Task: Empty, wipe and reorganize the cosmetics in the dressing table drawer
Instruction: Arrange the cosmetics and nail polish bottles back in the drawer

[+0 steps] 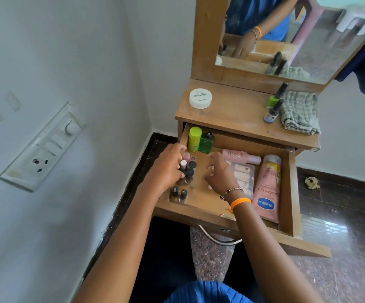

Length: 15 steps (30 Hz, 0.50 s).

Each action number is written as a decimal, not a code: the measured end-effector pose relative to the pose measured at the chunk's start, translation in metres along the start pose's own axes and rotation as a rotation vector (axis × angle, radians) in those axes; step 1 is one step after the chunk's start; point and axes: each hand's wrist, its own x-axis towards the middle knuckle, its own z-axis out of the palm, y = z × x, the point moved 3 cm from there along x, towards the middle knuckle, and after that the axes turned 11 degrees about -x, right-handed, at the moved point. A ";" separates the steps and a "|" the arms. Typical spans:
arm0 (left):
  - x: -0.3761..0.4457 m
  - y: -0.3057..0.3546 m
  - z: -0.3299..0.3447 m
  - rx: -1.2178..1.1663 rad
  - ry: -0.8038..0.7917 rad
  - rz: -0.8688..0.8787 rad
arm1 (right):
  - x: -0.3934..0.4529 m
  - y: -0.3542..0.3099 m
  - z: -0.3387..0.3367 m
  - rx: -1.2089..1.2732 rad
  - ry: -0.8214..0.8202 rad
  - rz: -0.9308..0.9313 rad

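Note:
The wooden drawer (286, 193) of the dressing table is pulled open. My left hand (168, 167) rests against a cluster of small nail polish bottles (189, 169) at the drawer's left side, fingers curled around them. My right hand (219, 173) hovers over the drawer's middle with fingers spread and nothing in it. A lime-green container (194, 138) and a green bottle (206, 142) stand at the back left. A pink bottle (240, 155) lies at the back, a pink lotion tube (266, 189) along the right, and a clear pouch of sachets (243, 173) beside it.
On the table top (231, 114) sit a white round jar (200, 98), two nail polish bottles (274, 106) and a folded checked cloth (300, 113). A mirror (308, 40) stands behind. A wall with a switch panel (45, 147) is at left. Dark floor lies around.

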 end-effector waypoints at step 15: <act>0.103 0.163 0.079 -0.176 0.088 0.355 | 0.070 0.036 -0.208 -0.103 0.711 -0.036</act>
